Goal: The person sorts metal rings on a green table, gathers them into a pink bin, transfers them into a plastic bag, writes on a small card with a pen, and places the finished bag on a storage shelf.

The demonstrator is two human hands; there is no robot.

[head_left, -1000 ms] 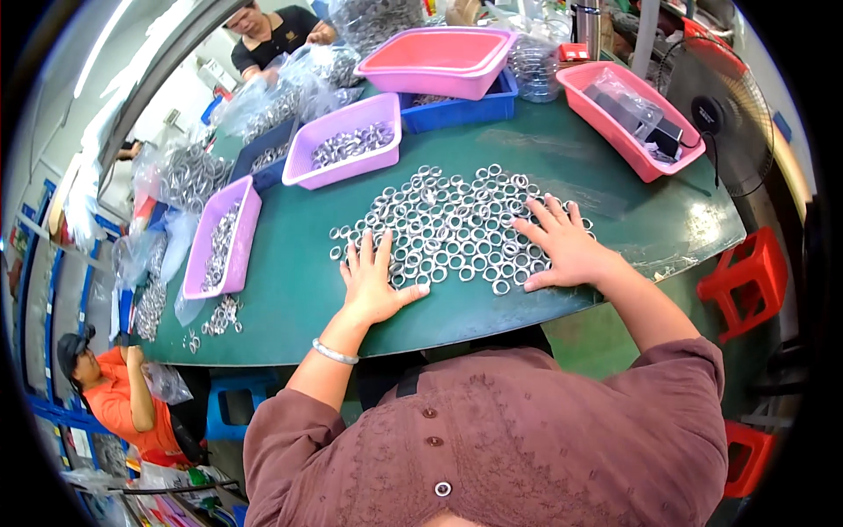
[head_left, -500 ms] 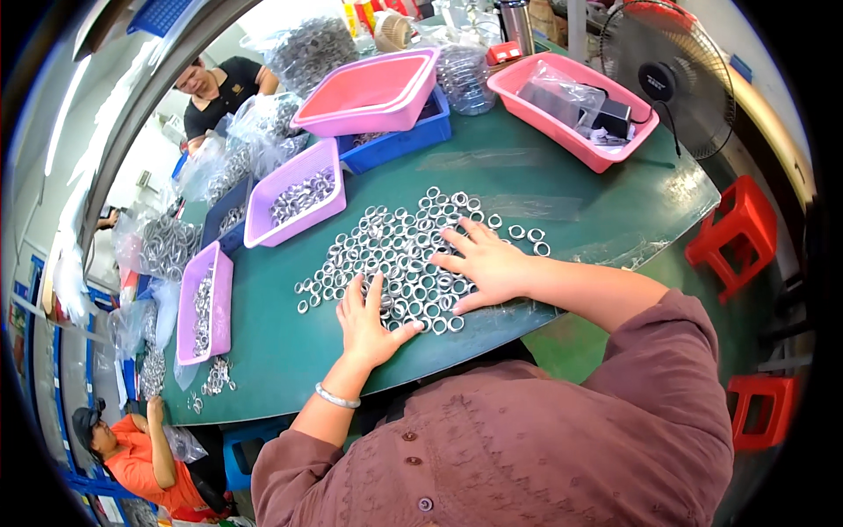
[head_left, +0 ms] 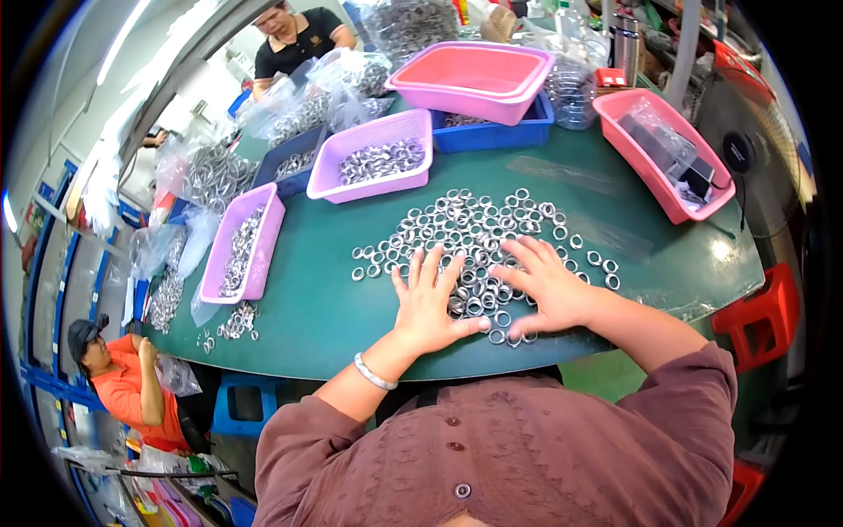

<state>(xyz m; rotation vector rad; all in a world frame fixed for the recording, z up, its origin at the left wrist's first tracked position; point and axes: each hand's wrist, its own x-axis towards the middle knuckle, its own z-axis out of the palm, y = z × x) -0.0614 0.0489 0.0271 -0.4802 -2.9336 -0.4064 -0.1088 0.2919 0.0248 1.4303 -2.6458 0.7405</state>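
Observation:
A spread of several small silver metal rings (head_left: 479, 228) lies flat on the green table (head_left: 307, 307). My left hand (head_left: 428, 303) rests palm down on the near left part of the spread, fingers apart. My right hand (head_left: 546, 285) lies palm down on the near right part, fingers splayed over the rings. The two hands sit close together, with rings between the thumbs. Neither hand grips anything. A silver bracelet (head_left: 374, 372) circles my left wrist.
Purple trays of rings (head_left: 378, 158) (head_left: 241, 246), a blue bin (head_left: 492, 132) under a pink tub (head_left: 479, 79), and a pink tray (head_left: 667, 149) ring the table. Bags of rings (head_left: 211, 171) pile at left. A person in black (head_left: 299, 39) sits across; another in orange (head_left: 123, 386) sits lower left. Red stool (head_left: 760, 316) at right.
My hands have drawn closer together over the near edge of the ring spread. The camera view has shifted, so the table sits more centred.

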